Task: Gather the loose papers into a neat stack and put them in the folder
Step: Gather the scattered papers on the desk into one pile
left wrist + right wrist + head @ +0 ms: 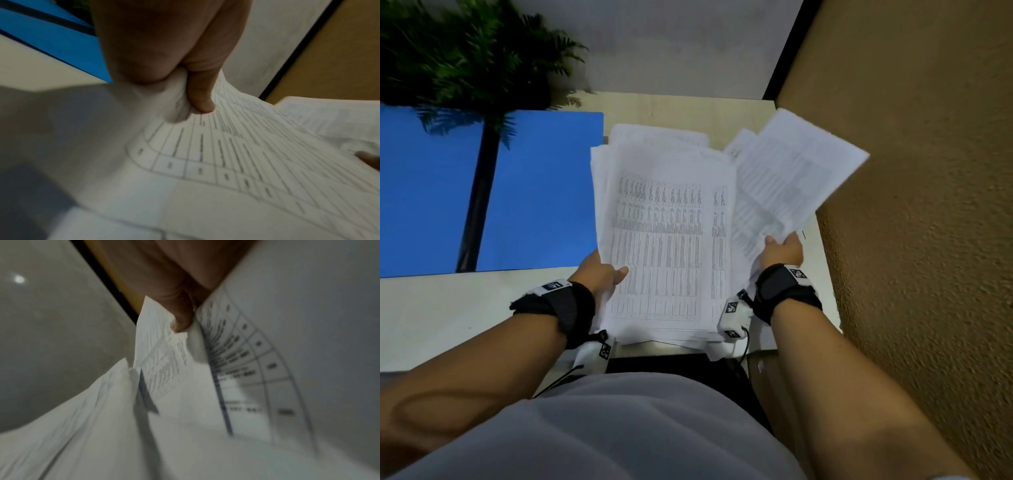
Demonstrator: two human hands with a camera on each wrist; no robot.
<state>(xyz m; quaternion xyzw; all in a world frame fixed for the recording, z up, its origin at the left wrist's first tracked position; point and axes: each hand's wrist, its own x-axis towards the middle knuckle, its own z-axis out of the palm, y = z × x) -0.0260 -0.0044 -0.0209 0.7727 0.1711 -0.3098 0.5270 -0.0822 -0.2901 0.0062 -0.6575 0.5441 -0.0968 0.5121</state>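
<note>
A thick, uneven pile of printed white papers (pixel 664 236) sits in front of me above the desk. My left hand (pixel 604 272) grips its left edge, thumb (pixel 200 95) pressed on the top sheet (pixel 226 162). My right hand (pixel 782 248) pinches a smaller bunch of sheets (pixel 791 171) that fans up and to the right, apart from the main pile. The right wrist view shows a fingertip (pixel 180 321) squeezed between those sheets (pixel 160 356). The open blue folder (pixel 534 192) lies flat on the desk to the left, with a dark spine (pixel 479 195).
A green fern-like plant (pixel 465 58) overhangs the folder's far end. A brown textured wall (pixel 914 205) stands close on the right, next to the raised sheets. The pale desk (pixel 448 308) runs along the near left.
</note>
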